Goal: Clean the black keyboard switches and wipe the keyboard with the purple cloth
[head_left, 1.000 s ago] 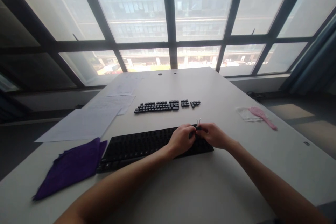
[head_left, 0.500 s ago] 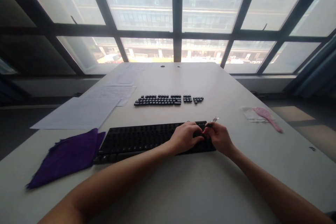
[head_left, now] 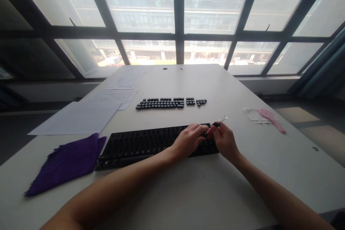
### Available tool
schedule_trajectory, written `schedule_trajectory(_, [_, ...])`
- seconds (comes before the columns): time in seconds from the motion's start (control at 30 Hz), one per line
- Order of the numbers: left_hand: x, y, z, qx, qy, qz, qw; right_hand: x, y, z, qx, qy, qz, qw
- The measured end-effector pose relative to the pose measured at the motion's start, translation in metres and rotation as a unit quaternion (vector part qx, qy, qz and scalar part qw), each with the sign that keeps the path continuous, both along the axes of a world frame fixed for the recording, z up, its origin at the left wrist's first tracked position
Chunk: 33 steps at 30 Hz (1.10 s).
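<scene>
A black keyboard (head_left: 140, 143) with its keycaps off lies on the white table (head_left: 194, 187) in front of me. My left hand (head_left: 188, 140) rests curled on the keyboard's right end, fingertips meeting the right hand. My right hand (head_left: 223, 138) is closed on a small wire keycap puller (head_left: 222, 119), whose pale loop sticks up and to the right. A dark bit sits at the puller's base between the fingertips; I cannot make out what it is. Removed black keycaps (head_left: 169, 102) lie in neat rows further back.
A purple cloth (head_left: 64, 163) lies left of the keyboard. White paper sheets (head_left: 81, 116) cover the table's left side. A pink brush (head_left: 271, 119) on a clear bag lies at the right. Large windows stand behind the table's far edge.
The puller has tipped from upright to leaning right. Both hands stay together at the keyboard's right end. The view shifted slightly.
</scene>
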<state>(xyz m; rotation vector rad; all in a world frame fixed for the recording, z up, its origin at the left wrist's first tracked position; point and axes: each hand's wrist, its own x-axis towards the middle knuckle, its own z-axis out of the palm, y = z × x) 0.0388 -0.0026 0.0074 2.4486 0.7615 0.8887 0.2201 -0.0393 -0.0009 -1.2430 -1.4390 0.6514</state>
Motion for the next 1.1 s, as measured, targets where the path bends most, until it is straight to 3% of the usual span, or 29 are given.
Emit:
schedule_trajectory(0.13, [0.000,-0.006,0.004,0.063,-0.001,-0.013,0.998,-0.001,0.001,0.003,-0.026,0.081,0.017,0.996])
schedule_trajectory(0.23, [0.000,-0.003,0.016,0.026,-0.041,-0.005,0.999,0.000,0.003,0.004,-0.018,0.116,-0.002,0.993])
schedule_trajectory(0.3, [0.003,0.010,0.025,-0.011,-0.062,0.027,0.998,0.003,0.005,0.005,-0.004,0.130,-0.015,0.991])
schedule_trajectory(0.4, [0.013,0.049,0.031,-0.037,-0.057,0.079,0.995,0.009,0.009,0.005,0.011,0.141,-0.021,0.990])
schedule_trajectory(0.53, [0.035,0.109,0.019,-0.014,0.049,0.109,0.993,0.016,0.013,0.002,0.006,0.135,-0.023,0.990])
schedule_trajectory(0.63, [0.051,0.135,0.005,0.018,0.121,0.114,0.986,0.019,0.014,0.000,0.007,0.134,-0.025,0.991])
schedule_trajectory(0.77, [0.065,0.146,-0.006,0.045,0.144,0.115,0.982,0.022,0.014,0.002,0.011,0.142,-0.023,0.990])
schedule_trajectory(1.1, [0.071,0.167,-0.006,0.117,0.169,0.154,0.966,0.025,0.013,0.007,0.007,0.145,-0.011,0.989])
